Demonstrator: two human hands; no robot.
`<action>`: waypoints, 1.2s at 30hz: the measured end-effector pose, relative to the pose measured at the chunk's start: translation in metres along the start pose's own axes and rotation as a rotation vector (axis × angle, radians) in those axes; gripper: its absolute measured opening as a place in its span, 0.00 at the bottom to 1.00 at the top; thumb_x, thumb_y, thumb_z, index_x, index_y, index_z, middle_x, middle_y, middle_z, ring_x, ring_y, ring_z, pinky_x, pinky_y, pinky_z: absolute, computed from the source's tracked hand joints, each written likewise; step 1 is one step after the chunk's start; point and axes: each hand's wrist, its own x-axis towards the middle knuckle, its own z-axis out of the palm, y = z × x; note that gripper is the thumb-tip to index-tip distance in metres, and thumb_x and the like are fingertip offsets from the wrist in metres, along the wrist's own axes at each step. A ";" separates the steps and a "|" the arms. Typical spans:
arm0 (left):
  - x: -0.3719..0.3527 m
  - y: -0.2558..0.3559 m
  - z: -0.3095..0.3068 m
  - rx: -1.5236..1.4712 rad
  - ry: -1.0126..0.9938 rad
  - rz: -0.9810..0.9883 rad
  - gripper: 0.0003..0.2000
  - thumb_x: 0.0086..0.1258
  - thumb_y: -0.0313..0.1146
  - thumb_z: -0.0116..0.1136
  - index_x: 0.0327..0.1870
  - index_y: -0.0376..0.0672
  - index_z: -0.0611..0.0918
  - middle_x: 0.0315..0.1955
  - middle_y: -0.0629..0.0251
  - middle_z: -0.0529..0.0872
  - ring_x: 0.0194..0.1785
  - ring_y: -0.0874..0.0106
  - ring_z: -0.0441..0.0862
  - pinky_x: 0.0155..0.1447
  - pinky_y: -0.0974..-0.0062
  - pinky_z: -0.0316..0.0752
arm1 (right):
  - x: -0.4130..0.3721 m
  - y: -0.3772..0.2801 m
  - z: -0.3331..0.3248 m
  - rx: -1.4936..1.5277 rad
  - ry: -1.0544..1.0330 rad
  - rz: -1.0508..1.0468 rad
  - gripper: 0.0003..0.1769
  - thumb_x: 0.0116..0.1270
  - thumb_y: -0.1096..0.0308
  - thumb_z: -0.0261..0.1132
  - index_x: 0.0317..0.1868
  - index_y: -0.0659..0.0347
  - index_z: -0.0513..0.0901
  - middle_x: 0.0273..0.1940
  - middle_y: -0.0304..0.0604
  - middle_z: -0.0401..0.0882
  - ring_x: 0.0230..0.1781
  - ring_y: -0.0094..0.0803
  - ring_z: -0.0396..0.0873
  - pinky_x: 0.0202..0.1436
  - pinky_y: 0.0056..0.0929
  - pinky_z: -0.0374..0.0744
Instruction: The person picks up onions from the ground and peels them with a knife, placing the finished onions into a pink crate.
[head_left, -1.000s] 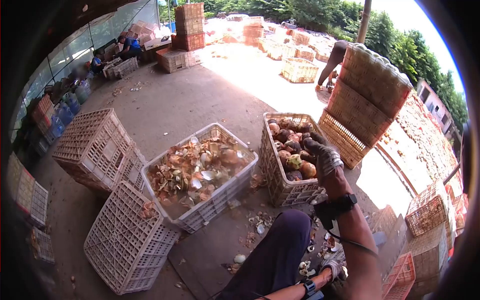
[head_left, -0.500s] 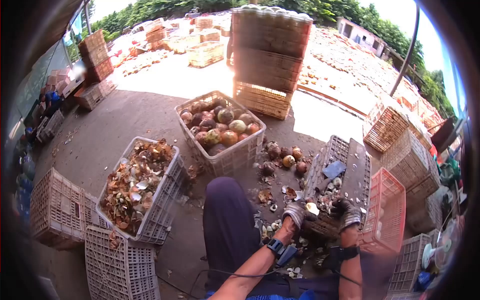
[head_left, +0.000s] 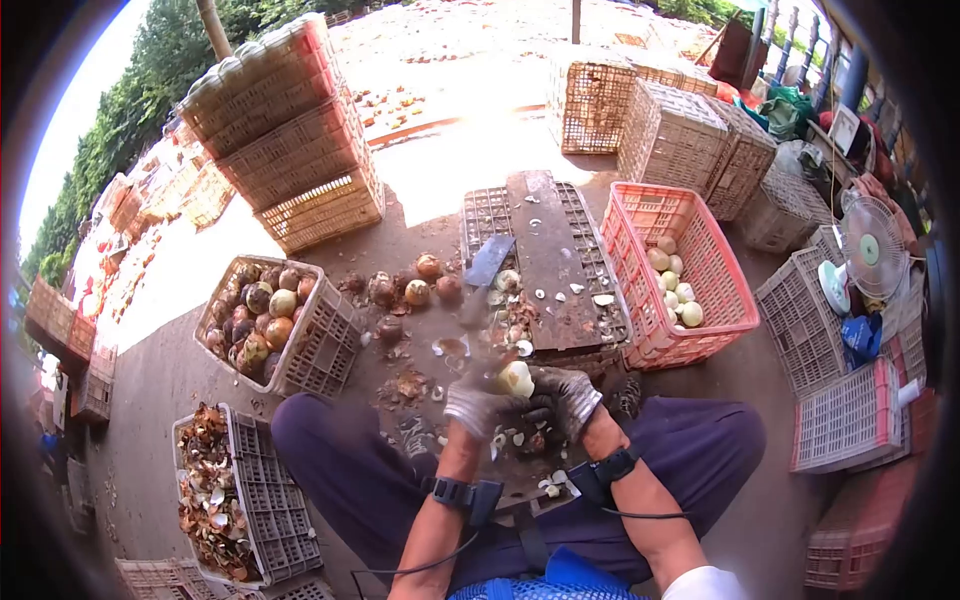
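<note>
A pale peeled onion point(head_left: 516, 379) is held between my two gloved hands, low in front of the upturned crate. My left hand point(head_left: 478, 404) is closed against its left side. From the right, my right hand point(head_left: 563, 397) curls in with its fingers at the onion's lower right; some fingertips are hidden. Just beyond them a crate point(head_left: 486, 212) bears a dark wooden board point(head_left: 545, 260), with a flat blue-grey blade point(head_left: 489, 260) lying beside the board among skins. Scraps of white peel lie on the ground below my hands.
Left stands a crate point(head_left: 335, 345) of unpeeled onions point(head_left: 283, 303), with a crate point(head_left: 262, 500) of skins nearer me. Loose onions point(head_left: 417, 291) lie ahead. At right, a red crate point(head_left: 700, 345) holds several peeled onions. Stacked crates point(head_left: 290, 140) and a fan point(head_left: 872, 245) stand farther off.
The view has swung right, bringing the red crate's contents into sight. My hands, apart before with the onion by the left one, are now together around it.
</note>
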 end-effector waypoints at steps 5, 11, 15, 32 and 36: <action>-0.008 0.033 0.022 -0.173 -0.010 -0.085 0.34 0.53 0.18 0.68 0.65 0.34 0.72 0.43 0.59 0.85 0.37 0.75 0.82 0.39 0.77 0.79 | -0.008 -0.011 -0.003 0.032 0.060 0.003 0.23 0.61 0.76 0.67 0.58 0.66 0.76 0.43 0.48 0.83 0.31 0.34 0.83 0.31 0.27 0.82; -0.005 0.025 0.024 -0.189 0.035 -0.094 0.30 0.54 0.20 0.66 0.63 0.33 0.73 0.45 0.60 0.85 0.44 0.72 0.83 0.44 0.75 0.80 | -0.023 -0.025 0.006 -0.015 0.109 -0.008 0.26 0.57 0.79 0.69 0.57 0.67 0.77 0.38 0.47 0.84 0.31 0.34 0.84 0.32 0.28 0.84; -0.003 0.015 0.028 -0.176 0.079 0.029 0.23 0.57 0.22 0.66 0.57 0.33 0.77 0.38 0.65 0.86 0.36 0.76 0.82 0.39 0.78 0.78 | -0.027 -0.022 0.012 -0.081 0.076 -0.099 0.25 0.55 0.80 0.70 0.56 0.69 0.79 0.39 0.47 0.85 0.32 0.34 0.85 0.34 0.29 0.85; 0.010 -0.004 -0.013 0.798 0.100 -0.239 0.14 0.60 0.35 0.68 0.45 0.38 0.84 0.34 0.59 0.87 0.31 0.69 0.82 0.37 0.71 0.77 | -0.013 -0.010 -0.014 -0.092 0.101 -0.183 0.33 0.44 0.87 0.71 0.55 0.69 0.79 0.46 0.47 0.84 0.41 0.35 0.84 0.46 0.33 0.85; 0.004 -0.014 -0.006 0.627 0.125 -0.130 0.17 0.54 0.34 0.72 0.44 0.38 0.84 0.35 0.61 0.87 0.30 0.71 0.82 0.37 0.71 0.77 | -0.027 -0.025 0.001 -0.071 0.118 -0.282 0.32 0.42 0.88 0.71 0.53 0.68 0.79 0.46 0.46 0.84 0.44 0.34 0.83 0.48 0.33 0.84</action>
